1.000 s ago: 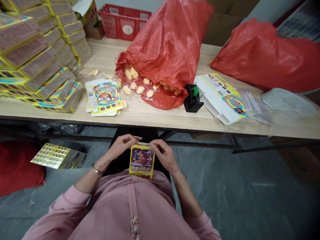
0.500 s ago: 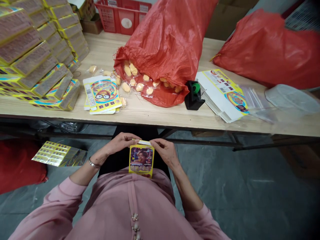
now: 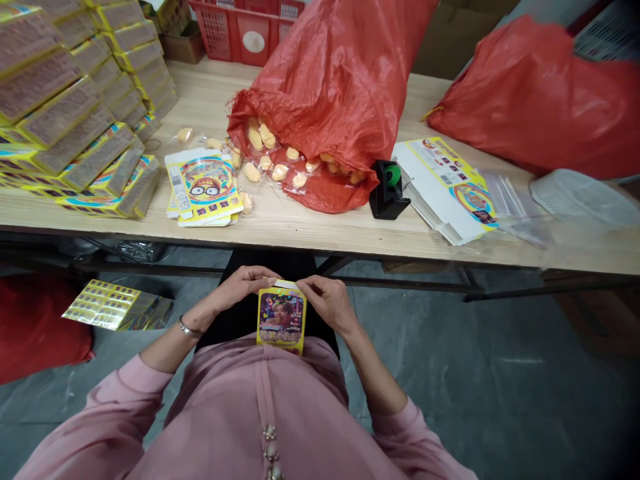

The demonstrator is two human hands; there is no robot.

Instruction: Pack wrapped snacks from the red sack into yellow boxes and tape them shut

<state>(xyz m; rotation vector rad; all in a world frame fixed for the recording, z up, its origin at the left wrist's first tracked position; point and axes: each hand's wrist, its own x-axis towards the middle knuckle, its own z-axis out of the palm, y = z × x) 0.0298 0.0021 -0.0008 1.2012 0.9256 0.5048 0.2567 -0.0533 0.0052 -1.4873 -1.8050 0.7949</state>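
Here, the person's left hand (image 3: pixel 243 285) and right hand (image 3: pixel 331 301) have curled fingers and pinch the top edge of a small yellow box (image 3: pixel 281 320), which is at the lap, in front of the table. On the pale wooden table (image 3: pixel 280 233) lie printed cartons (image 3: pixel 206 187), a black tape dispenser (image 3: pixel 387 191) and an open red sack (image 3: pixel 330 93) with wrapped yellow pieces (image 3: pixel 253 172). Behind is a red crate (image 3: pixel 254 41); below is the grey floor (image 3: pixel 450 387).

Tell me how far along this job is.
Stacked yellow printed boxes look done. In left hand and right hand: a small yellow printed carton, white top edge showing. Apparently left: flat white printed cartons and wrapped yellow pieces in the red plastic sack.
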